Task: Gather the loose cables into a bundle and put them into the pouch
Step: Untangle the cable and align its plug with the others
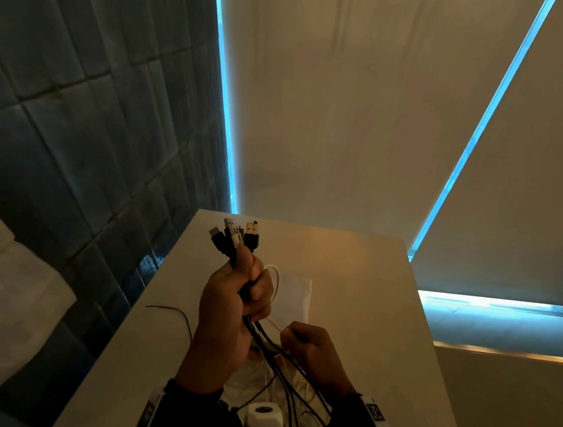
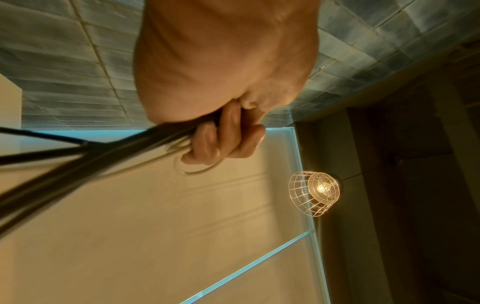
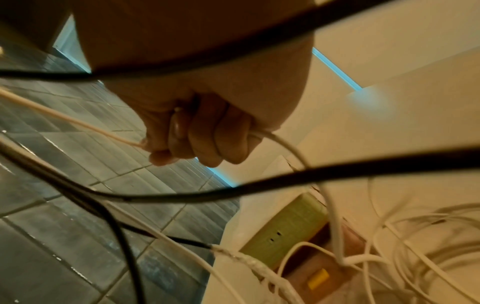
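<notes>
Head view: the left hand (image 1: pixel 230 298) is raised above the tabletop (image 1: pixel 352 289), forearm angled up from the lower edge, wrist upright. Its fingers (image 1: pixel 259 287) are curled tight round a bundle of cables (image 1: pixel 236 240) — black and white ones — whose plug ends stick up out of the fist, while the loose lengths hang from under the palm and trail toward the person. A white loop of cable (image 1: pixel 275 281) bulges out beside the knuckles.

Lower and nearer the body, the right hand (image 1: pixel 311 350) sits knuckles-up with its fingers closed on a thin white cable (image 3: pixel 283 144); the right wrist view shows that strand passing through the fist, entering by the thumb and leaving at the little-finger side. Black cables (image 3: pixel 285 179) cross in front of that camera, blurred.

From the left wrist view, the fingertips (image 2: pixel 207 142) wrap over the dark strands (image 2: pixel 103 156), the white loop curving beneath them.

A pale fabric pouch (image 1: pixel 296 294) lies flat on the tabletop just beyond the left hand, apart from both hands. More white cable lies in a loose heap (image 3: pixel 415 246) below the right hand.
</notes>
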`<state>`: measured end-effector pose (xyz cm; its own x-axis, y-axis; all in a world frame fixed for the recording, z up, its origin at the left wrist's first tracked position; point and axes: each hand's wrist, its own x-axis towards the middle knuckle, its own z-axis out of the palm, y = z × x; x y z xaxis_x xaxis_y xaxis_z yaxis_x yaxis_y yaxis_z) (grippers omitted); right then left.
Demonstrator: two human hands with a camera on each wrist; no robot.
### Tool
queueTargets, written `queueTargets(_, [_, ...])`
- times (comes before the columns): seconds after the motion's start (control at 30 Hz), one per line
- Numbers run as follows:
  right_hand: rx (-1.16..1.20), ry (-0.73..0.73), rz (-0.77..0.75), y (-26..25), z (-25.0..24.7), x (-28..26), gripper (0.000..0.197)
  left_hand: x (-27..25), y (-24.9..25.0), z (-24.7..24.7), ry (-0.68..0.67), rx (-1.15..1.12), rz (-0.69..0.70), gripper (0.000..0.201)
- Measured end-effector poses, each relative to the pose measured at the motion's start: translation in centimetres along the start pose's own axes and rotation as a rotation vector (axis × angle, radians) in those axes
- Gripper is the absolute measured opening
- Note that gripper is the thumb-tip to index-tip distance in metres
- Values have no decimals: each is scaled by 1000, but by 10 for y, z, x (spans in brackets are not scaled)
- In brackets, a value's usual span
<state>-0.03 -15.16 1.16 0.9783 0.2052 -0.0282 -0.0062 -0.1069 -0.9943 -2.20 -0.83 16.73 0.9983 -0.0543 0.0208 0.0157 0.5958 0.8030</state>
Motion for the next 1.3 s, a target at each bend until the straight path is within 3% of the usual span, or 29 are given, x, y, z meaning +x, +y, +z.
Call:
queueTargets(0.27, [-132,74,53,31,-5,5,33,2,-1,-3,32,35,5,37])
queueTargets(0.43, [-160,238,-42,-22,-14,8,31,4,0,-9,91,129,29,36])
queueTargets(0.6, [142,150,-205,-100,-10,-1,26,7,-7,-10,235,255,22,38])
queueTargets(0.77, [179,-26,-305,-128,4,-14,28,10,-11,-9,299,316,-34,33])
queueTargets(1.0, [140,-114,-124,-106,6,-12,28,9,-4,-4,198,-90,-16,38])
queueTargets(1.3, [117,-69,-33,-48,6,1,27,7,-5,-2,36,25,39,37])
